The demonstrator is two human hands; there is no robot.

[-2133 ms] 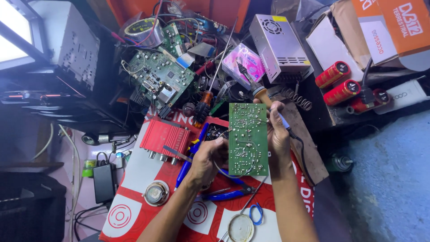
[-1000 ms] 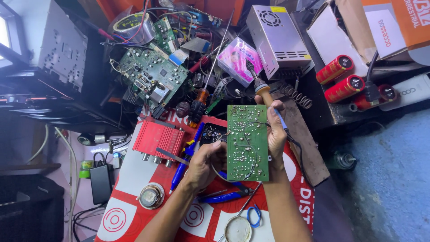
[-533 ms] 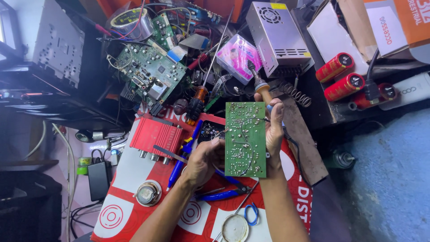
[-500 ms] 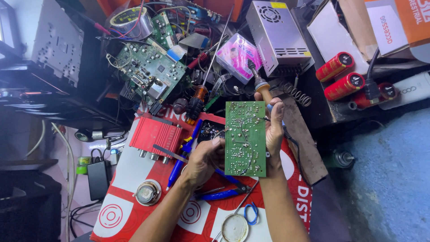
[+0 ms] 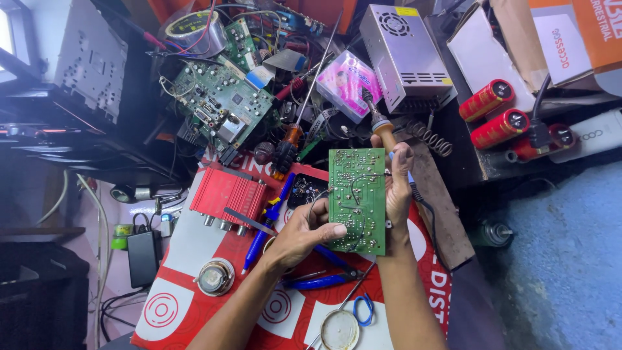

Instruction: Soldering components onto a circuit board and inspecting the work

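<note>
Green circuit board [image 5: 357, 201] sits solder-side up between both hands, raised above the red-and-white mat [image 5: 194, 279] on the table. The left hand [image 5: 299, 234] has its fingers [image 5: 329, 231] clamped on the board's near left edge, thumb pressed on the face. The right hand [image 5: 396, 185] closes its fingers on the right edge while also pinning the soldering iron [image 5: 379, 123], whose wooden handle juts beyond the fingertips. Judging by this, keeping the board level and the hot tip away from the loose wire across it would serve best. Just left of the fingers lie blue-handled pliers [image 5: 317, 280] and a red amplifier box [image 5: 227, 193]; farther off, a metal power supply [image 5: 405, 57]
</note>
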